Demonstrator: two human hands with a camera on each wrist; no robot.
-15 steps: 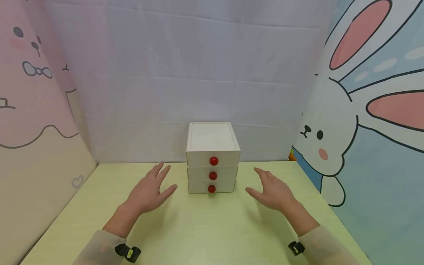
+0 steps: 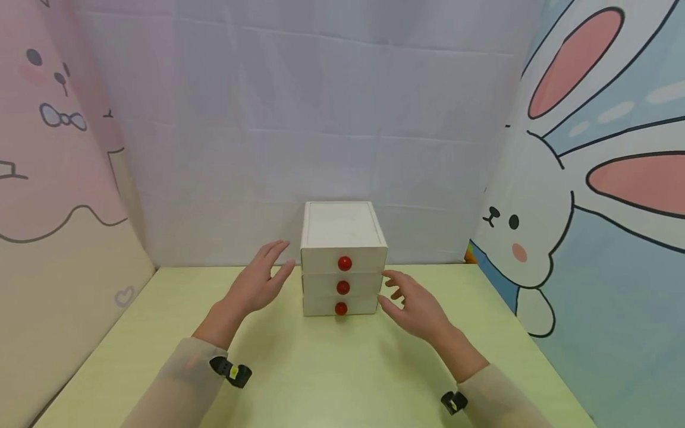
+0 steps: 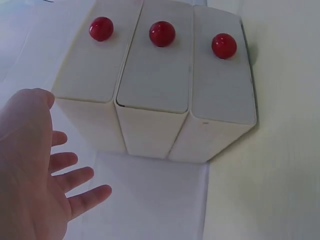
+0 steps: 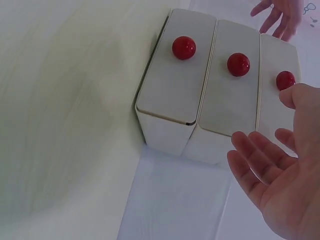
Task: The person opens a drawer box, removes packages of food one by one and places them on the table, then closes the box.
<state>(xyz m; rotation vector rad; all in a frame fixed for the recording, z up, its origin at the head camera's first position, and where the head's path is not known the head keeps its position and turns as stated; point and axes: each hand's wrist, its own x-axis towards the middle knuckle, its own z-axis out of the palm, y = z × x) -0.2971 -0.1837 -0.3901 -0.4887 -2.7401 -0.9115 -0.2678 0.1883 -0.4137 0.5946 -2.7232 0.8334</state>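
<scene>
A white three-drawer box [image 2: 342,226] stands at the back of the table, each drawer front bearing a round red knob [image 2: 345,263]. My left hand [image 2: 260,282] hovers to the left of the box, its fingers extended and apart from it. On the other side, my right hand [image 2: 414,306] is close to the box's right front edge, fingers loosely bent; whether a fingertip touches the box I cannot tell. Neither hand holds anything. In the left wrist view, all three drawers [image 3: 155,70] look closed. The right wrist view shows the right fingers [image 4: 255,155] near the drawer fronts.
The pale yellow-green table [image 2: 321,368] extends in front of the box. A white cloth [image 2: 321,119] hangs behind it. Printed cartoon sheets line the left side and the right side [image 2: 615,309]. Each sleeve carries a small black device [image 2: 231,372] at the wrist.
Both hands have moved inward toward the box, the left one rightward and slightly up, the right one leftward. The box and its drawers look the same.
</scene>
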